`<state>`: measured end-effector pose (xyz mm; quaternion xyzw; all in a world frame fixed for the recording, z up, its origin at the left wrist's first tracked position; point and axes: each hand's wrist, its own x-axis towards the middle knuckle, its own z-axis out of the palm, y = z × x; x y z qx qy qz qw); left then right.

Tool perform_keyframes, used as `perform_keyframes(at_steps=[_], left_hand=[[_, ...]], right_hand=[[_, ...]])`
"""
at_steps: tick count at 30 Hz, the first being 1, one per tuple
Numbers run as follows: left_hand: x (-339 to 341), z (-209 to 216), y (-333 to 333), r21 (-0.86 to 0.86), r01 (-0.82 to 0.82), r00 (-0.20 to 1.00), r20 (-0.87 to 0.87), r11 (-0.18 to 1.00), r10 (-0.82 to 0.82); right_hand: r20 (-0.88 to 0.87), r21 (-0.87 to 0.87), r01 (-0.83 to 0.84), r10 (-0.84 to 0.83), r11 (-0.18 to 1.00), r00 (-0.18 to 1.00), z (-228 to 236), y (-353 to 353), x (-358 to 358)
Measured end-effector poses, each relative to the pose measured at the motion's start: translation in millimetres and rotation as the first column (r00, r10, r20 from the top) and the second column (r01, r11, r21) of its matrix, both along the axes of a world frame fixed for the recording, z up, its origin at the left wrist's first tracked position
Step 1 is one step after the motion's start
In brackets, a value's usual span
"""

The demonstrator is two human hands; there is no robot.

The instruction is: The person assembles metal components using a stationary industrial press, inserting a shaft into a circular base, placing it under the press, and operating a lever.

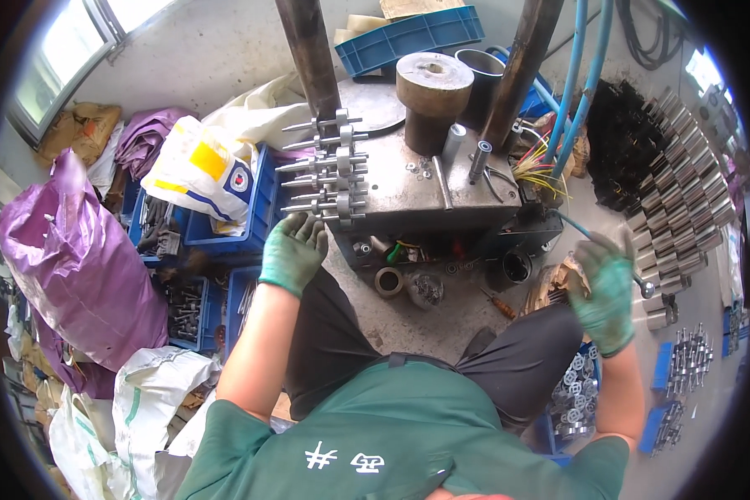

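My left hand, in a green glove, is just below a row of steel crankshaft-like parts along the left edge of the press table. Its fingers are loosely bent and apart, with nothing seen in them. At right, my gloved right hand is at a thin lever with a ball knob; the rod passes through the hand, whose fingers are slightly blurred. On the table stand a heavy round steel block, a small cylinder and a dark-based sleeve. A steel rod and pliers lie nearby.
Two thick columns rise from the table. Blue bins and a purple sack crowd the left. Stacked shiny cylinders stand at right, and a blue bin of metal rings is beside my right leg. Blue hoses hang behind.
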<state>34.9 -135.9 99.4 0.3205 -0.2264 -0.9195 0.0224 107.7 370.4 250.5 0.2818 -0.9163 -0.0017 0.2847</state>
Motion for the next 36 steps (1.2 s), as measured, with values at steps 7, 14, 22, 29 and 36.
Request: perform_keyframes(at_steps=[7,14,22,29,36], left_hand=[[50,8,-121,-0.211,0.053,0.894,-0.425,0.976,-0.140],[139,-208,-255,-0.887,0.326,0.906,0.392,0.327,0.158],[234,-323,-191,-0.620,0.780,0.614,0.733,-0.085,0.291],[191,-308,-191,-0.405,0.901,0.425,0.761,-0.153,0.490],[193,-327,-234,-0.159,0.987,0.151,0.922,-0.007,0.357]], right_hand=[[0.208,-0.359,-0.119,0.204,0.926,0.957,-91,-12,-120],[0.497,-0.714,0.090,0.412,0.694,0.764,-157,-10,-153],[0.573,-0.677,0.100,0.438,0.729,0.692,-174,-2,-156],[0.442,-0.704,0.060,0.371,0.707,0.817,-164,-27,-158],[0.146,-0.505,0.006,0.078,0.863,0.986,-125,-81,-228]])
